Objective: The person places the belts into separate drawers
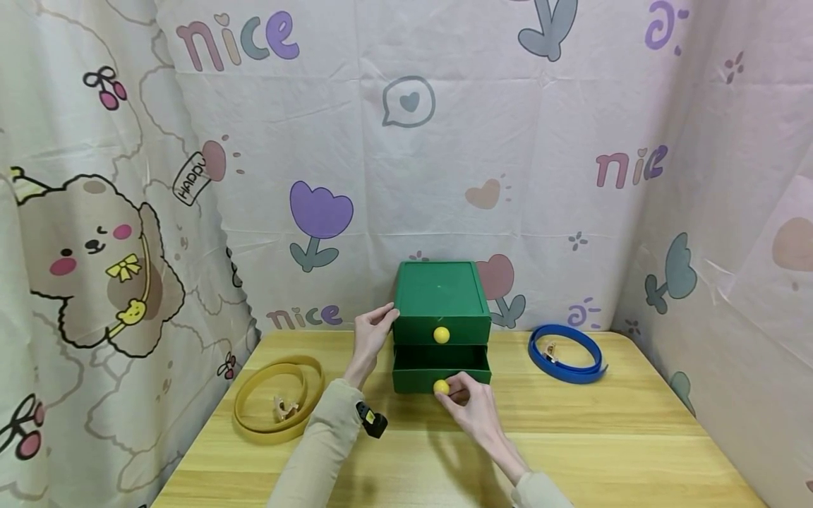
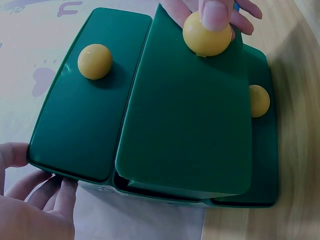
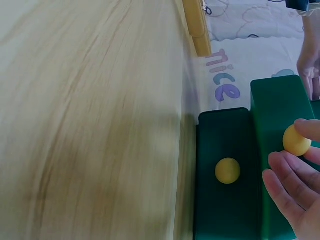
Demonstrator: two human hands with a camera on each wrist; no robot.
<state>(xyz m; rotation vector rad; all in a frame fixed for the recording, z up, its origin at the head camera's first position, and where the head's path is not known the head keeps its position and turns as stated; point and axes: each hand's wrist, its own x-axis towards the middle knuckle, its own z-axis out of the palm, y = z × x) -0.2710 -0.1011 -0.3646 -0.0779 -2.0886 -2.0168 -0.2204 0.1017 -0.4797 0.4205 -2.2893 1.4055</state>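
Note:
A green three-drawer cabinet (image 1: 442, 293) with yellow ball knobs sits on the table, its middle drawer (image 1: 406, 381) pulled out. My right hand (image 1: 473, 406) pinches that drawer's knob (image 2: 206, 34) between thumb and fingers. At the cabinet's upper left edge, the fingertips of my left hand (image 1: 371, 335) rest against the side and top corner. Above the pulled-out drawer, the top drawer (image 2: 90, 120) is closed, with its own knob (image 1: 441, 335). The bottom drawer (image 3: 222, 215) is closed too and is hidden behind the middle one in the head view.
A coiled yellow belt (image 1: 249, 427) with a metal buckle lies on the table (image 1: 610, 451) at the left. At the right is a coiled blue belt (image 1: 567, 377). A patterned cloth (image 1: 438, 162) hangs behind and at both sides of the table.

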